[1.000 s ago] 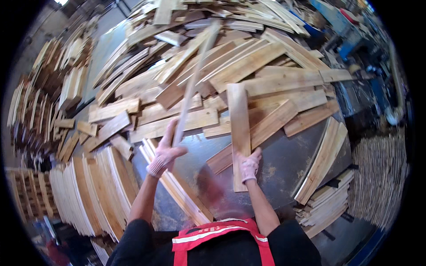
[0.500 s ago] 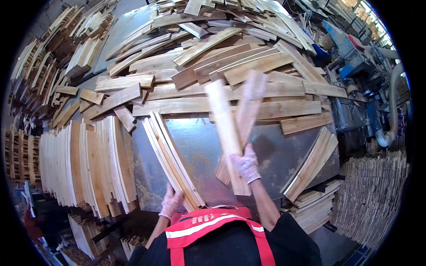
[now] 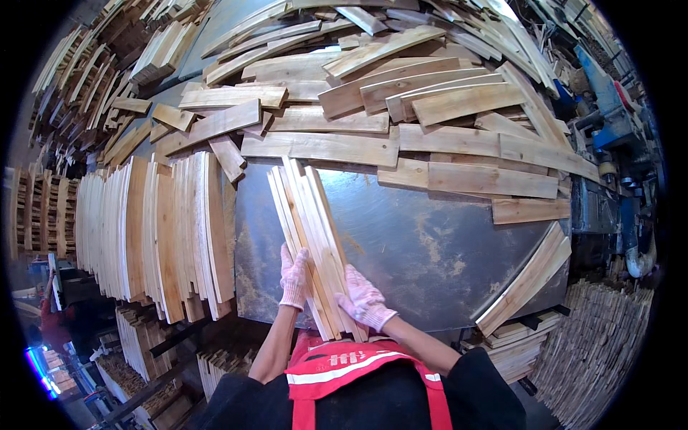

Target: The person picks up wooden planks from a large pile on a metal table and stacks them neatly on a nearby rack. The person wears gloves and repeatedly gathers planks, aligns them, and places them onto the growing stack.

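Observation:
Several narrow wooden boards (image 3: 313,244) stand on edge side by side in a bundle at the near edge of the metal table (image 3: 416,244). My left hand (image 3: 293,275), in a pale pink-and-white glove, presses against the bundle's left side. On its right side my right hand (image 3: 364,295), gloved alike, grips the lower part of the boards. The bundle is squeezed between both hands, its far ends slightly uneven. Parts of my fingers are hidden by the boards and the gloves.
A loose heap of boards (image 3: 459,107) covers the table's far side. To the left stands a long row of upright boards (image 3: 150,236). Two boards (image 3: 527,279) lie at the right edge, above stacked boards (image 3: 519,351). Blue machinery (image 3: 609,129) is at far right.
The two boards that were in my right hand have come down left against the bundle. My left hand has moved up along its side. The view has shifted somewhat.

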Demonstrator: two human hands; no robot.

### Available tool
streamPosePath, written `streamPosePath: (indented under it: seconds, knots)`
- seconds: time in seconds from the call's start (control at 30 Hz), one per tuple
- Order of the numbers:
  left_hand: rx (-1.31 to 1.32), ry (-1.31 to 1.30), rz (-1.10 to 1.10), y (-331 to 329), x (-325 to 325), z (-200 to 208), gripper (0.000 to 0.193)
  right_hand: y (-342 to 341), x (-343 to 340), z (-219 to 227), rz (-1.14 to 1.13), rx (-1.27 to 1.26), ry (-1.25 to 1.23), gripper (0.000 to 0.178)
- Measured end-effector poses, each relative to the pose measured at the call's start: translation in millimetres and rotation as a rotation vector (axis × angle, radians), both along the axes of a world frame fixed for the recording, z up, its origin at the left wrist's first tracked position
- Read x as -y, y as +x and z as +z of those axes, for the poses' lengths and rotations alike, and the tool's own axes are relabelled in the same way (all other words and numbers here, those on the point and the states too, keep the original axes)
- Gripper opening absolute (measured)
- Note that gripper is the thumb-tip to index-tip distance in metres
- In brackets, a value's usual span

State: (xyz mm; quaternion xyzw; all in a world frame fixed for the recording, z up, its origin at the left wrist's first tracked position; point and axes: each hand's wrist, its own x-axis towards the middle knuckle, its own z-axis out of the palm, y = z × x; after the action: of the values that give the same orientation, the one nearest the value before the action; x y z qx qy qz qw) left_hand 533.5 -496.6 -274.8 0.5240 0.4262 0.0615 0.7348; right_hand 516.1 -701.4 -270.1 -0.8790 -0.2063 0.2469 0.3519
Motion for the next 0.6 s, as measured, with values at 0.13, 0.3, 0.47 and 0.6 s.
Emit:
streamPosePath:
  seconds: [0.13,0.3,0.47,0.6]
  knots:
    - [-0.129,0.11,-0.183,-3,-12,13,0.059,100,37,-18,0.147,0.312,0.026,0.061]
    - [-0.164,0.165,-0.306,59,-57,13,0.071,298,-4,-19,-0.021,0.573,-0.306,0.085]
    - [-0.309,0.696,-0.147,189,-164,-9,0.1,373,-26,-27,0.095,0.478,-0.554,0.099]
    - [-0.68,1.116,-0.007,249,-232,-41,0.121,387,-28,-21,0.122,0.571,-0.482,0.095]
